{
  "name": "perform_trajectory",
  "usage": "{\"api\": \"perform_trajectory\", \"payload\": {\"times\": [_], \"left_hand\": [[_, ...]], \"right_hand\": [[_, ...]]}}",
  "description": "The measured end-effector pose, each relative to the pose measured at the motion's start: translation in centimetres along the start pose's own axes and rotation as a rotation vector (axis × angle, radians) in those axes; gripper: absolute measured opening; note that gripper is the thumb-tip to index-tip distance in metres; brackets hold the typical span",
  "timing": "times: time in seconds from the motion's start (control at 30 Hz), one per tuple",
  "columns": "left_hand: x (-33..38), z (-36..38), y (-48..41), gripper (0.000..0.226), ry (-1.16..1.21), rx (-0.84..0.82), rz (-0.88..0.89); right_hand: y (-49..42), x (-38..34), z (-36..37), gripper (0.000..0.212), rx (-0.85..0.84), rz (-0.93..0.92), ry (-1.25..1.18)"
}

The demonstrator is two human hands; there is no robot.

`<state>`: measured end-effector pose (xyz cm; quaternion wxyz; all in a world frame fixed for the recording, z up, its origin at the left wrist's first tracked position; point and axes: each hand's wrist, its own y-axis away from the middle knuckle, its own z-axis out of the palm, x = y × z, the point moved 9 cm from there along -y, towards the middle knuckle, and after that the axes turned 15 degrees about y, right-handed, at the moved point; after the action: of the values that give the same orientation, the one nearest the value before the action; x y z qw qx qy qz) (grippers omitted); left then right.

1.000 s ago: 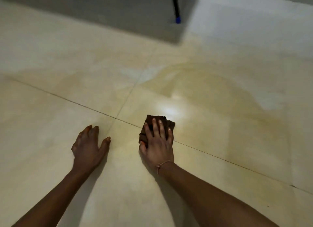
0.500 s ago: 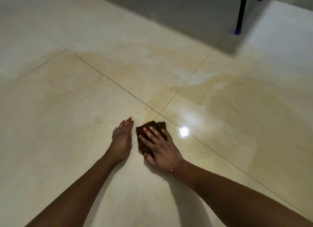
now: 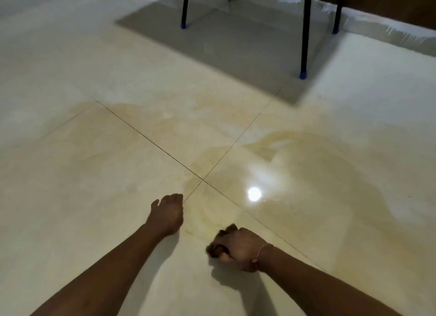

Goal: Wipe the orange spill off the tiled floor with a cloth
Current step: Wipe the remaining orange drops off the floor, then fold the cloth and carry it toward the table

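Observation:
A pale orange film of spill (image 3: 306,169) spreads over the glossy cream tiled floor (image 3: 70,197), mostly on the tile right of the grout cross, with fainter smears around the cross and between my hands. My right hand (image 3: 240,249) is bunched on a dark brown cloth (image 3: 218,246) near the bottom centre; only the cloth's edges show past my fingers. My left hand (image 3: 168,213) rests flat on the floor to the left of it, fingers together, holding nothing.
Black furniture legs with blue feet (image 3: 302,75) stand at the back, over a grey shadow patch (image 3: 224,46). A wall base (image 3: 389,30) runs along the far right. A bright light reflection (image 3: 254,194) glints on the wet tile.
My right hand has pulled the cloth back toward me and to the right, and closed from flat into a fist around it. The view has tilted up, showing more furniture legs.

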<state>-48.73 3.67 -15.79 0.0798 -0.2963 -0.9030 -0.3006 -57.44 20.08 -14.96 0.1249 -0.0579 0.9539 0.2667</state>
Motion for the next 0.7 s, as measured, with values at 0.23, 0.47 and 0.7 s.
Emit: {"api": "perform_trajectory", "payload": {"times": [0.23, 0.47, 0.7], "left_hand": [[17.5, -10.8, 11.2, 0.031, 0.128, -0.325, 0.093], [30.4, -29.9, 23.5, 0.029, 0.606, -0.323, 0.080], [40.3, -50.3, 37.1, 0.019, 0.944, -0.420, 0.065]], "right_hand": [[17.0, 5.2, -14.7, 0.050, -0.427, 0.405, -0.136], [29.3, 1.9, -38.9, 0.042, -0.188, 0.535, -0.528], [43.0, -4.9, -61.4, 0.034, 0.125, 0.516, -0.923]]}}
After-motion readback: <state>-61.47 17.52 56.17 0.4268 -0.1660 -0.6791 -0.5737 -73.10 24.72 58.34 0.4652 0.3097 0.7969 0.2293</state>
